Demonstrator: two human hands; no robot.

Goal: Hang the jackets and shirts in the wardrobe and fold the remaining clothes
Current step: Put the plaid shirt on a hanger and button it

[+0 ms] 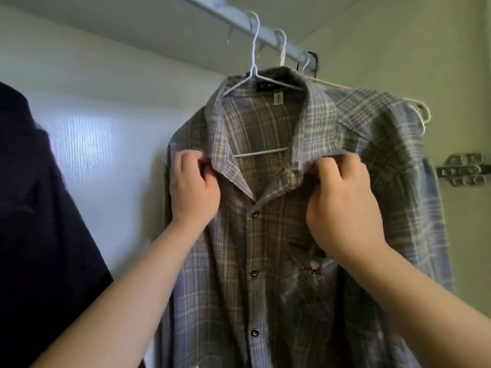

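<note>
inside a white-walled wardrobe (111, 123), beneath a pale rail (233, 22). pinching the collar (231, 144) of a plaid shirt (265, 248) with left hand (192, 189) and right hand (345, 208), both curled; hung on a white hanger (254, 62) above both. dark garment (39, 208) beyond the left hand, metal hinge (463, 170) beyond the right.

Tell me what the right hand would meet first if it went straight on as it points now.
The right hand pinches the plaid shirt at its collar; pushing on, it would likely press into that fabric first. Depth behind is unclear.
</note>
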